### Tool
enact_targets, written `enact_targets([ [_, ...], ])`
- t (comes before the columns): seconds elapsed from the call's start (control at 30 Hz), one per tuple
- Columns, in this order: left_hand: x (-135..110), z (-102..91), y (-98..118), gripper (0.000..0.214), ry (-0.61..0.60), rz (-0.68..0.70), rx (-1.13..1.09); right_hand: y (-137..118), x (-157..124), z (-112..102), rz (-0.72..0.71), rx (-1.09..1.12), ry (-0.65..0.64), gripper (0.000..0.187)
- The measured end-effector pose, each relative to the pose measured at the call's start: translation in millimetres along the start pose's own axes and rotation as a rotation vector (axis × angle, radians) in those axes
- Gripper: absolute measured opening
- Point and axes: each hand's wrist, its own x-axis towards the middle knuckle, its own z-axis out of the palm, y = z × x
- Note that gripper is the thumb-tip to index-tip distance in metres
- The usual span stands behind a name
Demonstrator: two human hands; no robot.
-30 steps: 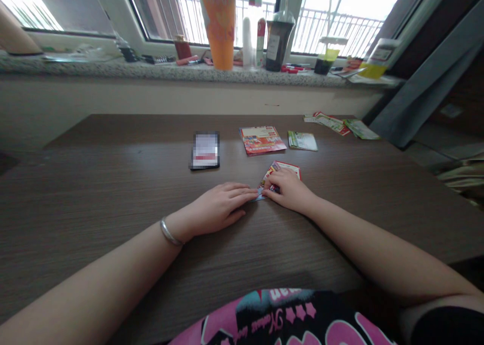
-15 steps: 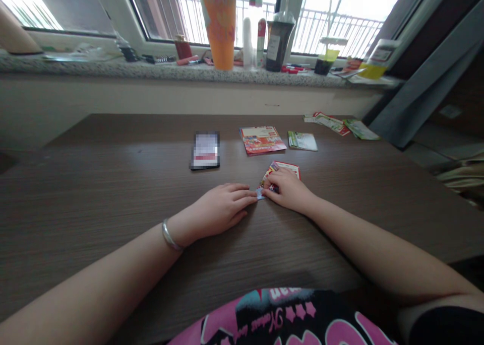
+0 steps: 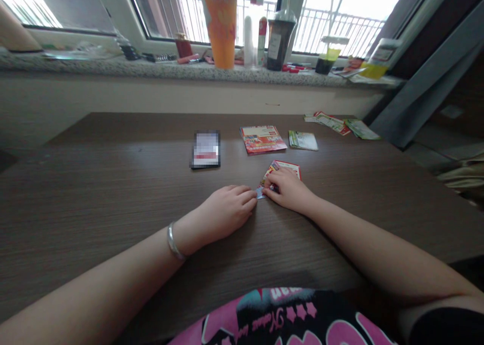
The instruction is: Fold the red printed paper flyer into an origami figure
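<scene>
Folded red-and-white printed paper leaflet at middle of dark wood table, long axis near-left to far-right. Right hand fingers clamp its near-left tip; left hand curled, fingertips touching same tip, hold unclear.

Looks like a home, prob. a bedroom or living rm w/ a desk set by the window. Dark wood-grain table sits below a speckled stone windowsill crowded w/ everyday stuff: tall orange cup, toiletry-type bottles, lidded takeaway drink, pens and small bits. Glass panes look out onto a balcony railing. Grey curtain hangs at right. A phone and ad leaflets lie loose on the table.
</scene>
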Motion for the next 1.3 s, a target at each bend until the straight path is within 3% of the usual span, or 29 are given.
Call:
enact_targets([
  [0.57, -8.4, -0.9, -17.7, 0.018, 0.038, -0.004, -0.231, 6.9, -2.8, 0.7, -0.054, 0.042, 0.002, 0.014],
  [0.7, -8.8, 1.8, -18.1, 0.038, -0.005, -0.017, -0.244, 7.0, -2.1, -0.1, -0.108, 0.067, 0.004, 0.014],
  [0.93, -11.3, -0.6, -14.7, 0.048, -0.013, -0.004, -0.165, 3.5, -6.6, -10.0, -0.154, -0.053, 0.234, 0.012],
  [1.0, -11.6, -3.1, -13.0, 0.047, -0.009, -0.014, -0.14, 1.9, -9.2, -13.0, -0.157, -0.105, 0.213, 0.013],
  [1.13, -11.1, -6.1, -10.2, 0.045, -0.021, -0.018, -0.104, -0.4, -12.3, -13.1, -0.297, -0.14, 0.058, 0.026],
  [1.3, -10.7, -6.8, -8.9, 0.044, -0.03, -0.033, -0.115, -2.2, -13.5, -10.3, -0.349, -0.141, 0.017, 0.032],
])
